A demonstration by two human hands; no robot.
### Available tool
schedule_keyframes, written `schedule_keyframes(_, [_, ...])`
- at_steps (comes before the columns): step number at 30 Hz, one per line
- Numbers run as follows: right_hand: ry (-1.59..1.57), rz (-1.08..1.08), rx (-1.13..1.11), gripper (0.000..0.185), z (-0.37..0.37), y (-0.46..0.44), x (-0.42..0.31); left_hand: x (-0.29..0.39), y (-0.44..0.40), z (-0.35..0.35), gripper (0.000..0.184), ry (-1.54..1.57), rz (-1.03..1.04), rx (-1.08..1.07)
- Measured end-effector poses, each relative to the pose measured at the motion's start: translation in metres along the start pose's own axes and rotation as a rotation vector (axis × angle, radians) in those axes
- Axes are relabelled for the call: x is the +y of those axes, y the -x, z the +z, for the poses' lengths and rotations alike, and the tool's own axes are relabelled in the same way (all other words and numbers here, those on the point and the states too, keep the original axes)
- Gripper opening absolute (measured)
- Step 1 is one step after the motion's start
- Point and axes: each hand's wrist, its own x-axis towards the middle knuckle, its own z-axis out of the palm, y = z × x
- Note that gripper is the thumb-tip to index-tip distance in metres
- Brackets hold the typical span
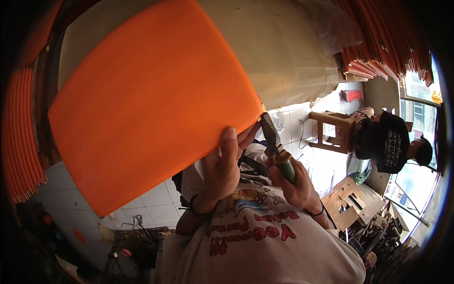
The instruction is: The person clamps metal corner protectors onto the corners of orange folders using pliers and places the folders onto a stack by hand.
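Observation:
A large flat orange panel point(151, 104) fills the upper left of the view. My left hand point(223, 168) grips its lower right edge near the corner, thumb on the face and fingers behind. In my right hand point(295, 182) is a tool with a green handle point(285, 168) and a dark metal head point(270, 130). The tip of that head is at the panel's right corner, beside a small gold-coloured piece point(263, 108). Whether the tip touches the corner piece is too small to tell.
Behind the panel lies a brown-covered table point(283, 61). Orange panels stand stacked at left point(23, 137) and upper right point(383, 38). A person in black point(388, 142) sits on a brown stool point(331, 131) at right. Cardboard point(352, 201) and scraps point(385, 236) lie lower right.

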Motion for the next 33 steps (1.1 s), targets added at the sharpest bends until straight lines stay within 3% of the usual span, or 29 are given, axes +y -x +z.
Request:
schedule_keyframes(3, [0.051, 0.075, -0.045, 0.022, -0.005, -0.004, -0.001, -0.002, 0.001, -0.003, 0.04, -0.035, 0.003, -0.014])
schedule_keyframes(6, [0.008, -0.014, 0.031, 0.021, 0.0, -0.002, 0.0, -0.003, 0.001, -0.004, 0.04, -0.053, 0.014, -0.018])
schedule_keyframes(9, [-0.276, -0.016, 0.099, 0.026, 0.008, 0.003, 0.004, -0.004, 0.0, -0.005, 0.04, -0.06, 0.025, -0.023])
schedule_keyframes(15, [-0.157, -0.01, -0.042, 0.045, 0.003, 0.005, -0.001, -0.005, 0.001, -0.006, 0.039, -0.089, 0.04, -0.02])
schedule_keyframes(30, [-0.018, -0.115, -0.02, 0.04, 0.008, 0.011, -0.006, -0.008, 0.002, -0.007, 0.04, -0.07, 0.023, 0.04])
schedule_keyframes(33, [0.03, -0.034, 0.027, 0.041, 0.009, 0.01, -0.007, -0.005, 0.003, -0.005, 0.039, -0.086, -0.004, 0.07])
